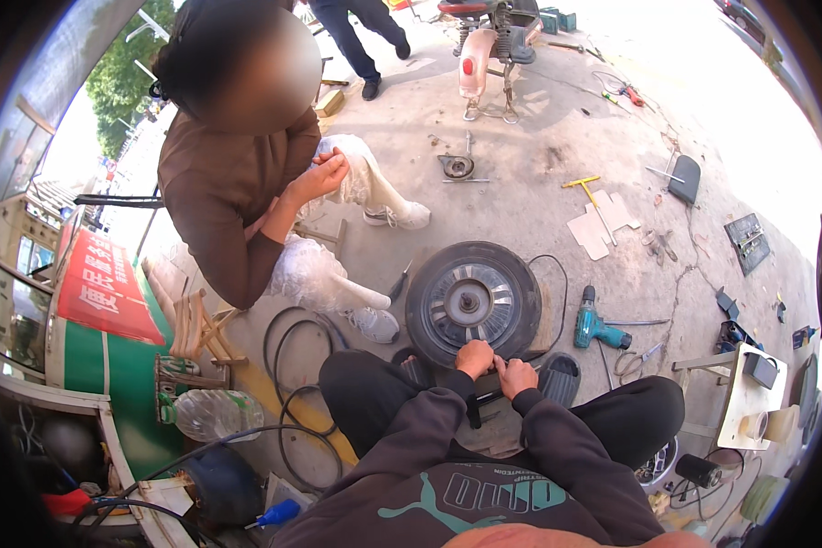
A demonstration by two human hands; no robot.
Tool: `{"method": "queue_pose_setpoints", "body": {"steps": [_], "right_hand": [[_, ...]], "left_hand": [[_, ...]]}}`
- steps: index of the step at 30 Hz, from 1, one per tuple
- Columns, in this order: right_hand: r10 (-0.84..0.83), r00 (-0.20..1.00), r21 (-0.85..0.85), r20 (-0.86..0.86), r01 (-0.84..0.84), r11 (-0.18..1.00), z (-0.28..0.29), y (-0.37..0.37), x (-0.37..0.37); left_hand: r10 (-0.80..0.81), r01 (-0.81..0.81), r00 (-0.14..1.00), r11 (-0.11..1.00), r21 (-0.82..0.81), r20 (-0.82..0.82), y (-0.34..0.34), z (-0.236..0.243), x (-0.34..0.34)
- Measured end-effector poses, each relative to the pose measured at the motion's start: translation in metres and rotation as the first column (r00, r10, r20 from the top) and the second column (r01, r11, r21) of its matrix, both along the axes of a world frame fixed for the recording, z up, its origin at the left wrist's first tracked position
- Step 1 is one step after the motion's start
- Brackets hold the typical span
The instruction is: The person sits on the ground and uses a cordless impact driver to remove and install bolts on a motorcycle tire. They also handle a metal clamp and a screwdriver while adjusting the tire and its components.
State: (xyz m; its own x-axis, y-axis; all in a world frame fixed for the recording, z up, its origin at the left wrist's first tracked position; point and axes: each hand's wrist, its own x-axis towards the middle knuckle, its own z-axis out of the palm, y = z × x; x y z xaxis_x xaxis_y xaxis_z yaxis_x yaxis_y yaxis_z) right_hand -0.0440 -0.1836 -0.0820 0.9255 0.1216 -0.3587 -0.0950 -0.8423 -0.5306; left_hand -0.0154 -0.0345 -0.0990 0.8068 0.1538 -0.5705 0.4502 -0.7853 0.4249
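We find the hub wheel [471, 306] lying flat on the concrete floor [539, 210], directly ahead of the hands, its axle end [467, 300] facing upward; being round, its face shows no long axis. The left hand [474, 359] is at the near edge of the wheel's tyre [421, 315] and is the closer of the two to the axle. The right hand [516, 375] is just right of it, by the same edge. Both are curled, fingers drawn together and nearly meeting — we cannot tell what, if anything, they pinch.

Containers: we note a clear plastic bottle [217, 416] on its side, left of the wheel and nearer to us; contents not determinable. Well right of the wheel and farther out, a shallow black tray [742, 260] bears small pieces [751, 239] — too small to identify. Right of the wheel and nearer, a beige cup [782, 425] stands at a small white-topped bench [738, 388], contents not visible.
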Motion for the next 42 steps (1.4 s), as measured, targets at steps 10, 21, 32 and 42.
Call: {"method": "queue_pose_setpoints", "body": {"steps": [10, 21, 32, 42], "right_hand": [[-0.035, 0.991, -0.007, -0.127, 0.034, 0.999, -0.003, 0.0, 0.002], [-0.037, 0.998, -0.026, -0.046, 0.036, 0.999, -0.003, 0.007, -0.01], [-0.045, 0.999, -0.044, -0.026, 0.044, 0.998, -0.004, 0.004, -0.012], [0.025, 0.999, -0.15, 0.028, -0.021, 0.988, -0.009, -0.02, 0.023]], "left_hand": [[0.384, -0.423, 0.903, 0.87, -0.251, -0.191, -0.004, 0.009, -0.002], [-0.035, 0.034, 0.999, 0.987, 0.154, 0.0, -0.007, -0.005, -0.008], [-0.088, 0.075, 0.992, 0.987, 0.143, 0.086, -0.01, -0.003, -0.01], [0.513, -0.54, 0.839, 0.75, -0.383, -0.179, -0.011, 0.013, -0.009]]}}
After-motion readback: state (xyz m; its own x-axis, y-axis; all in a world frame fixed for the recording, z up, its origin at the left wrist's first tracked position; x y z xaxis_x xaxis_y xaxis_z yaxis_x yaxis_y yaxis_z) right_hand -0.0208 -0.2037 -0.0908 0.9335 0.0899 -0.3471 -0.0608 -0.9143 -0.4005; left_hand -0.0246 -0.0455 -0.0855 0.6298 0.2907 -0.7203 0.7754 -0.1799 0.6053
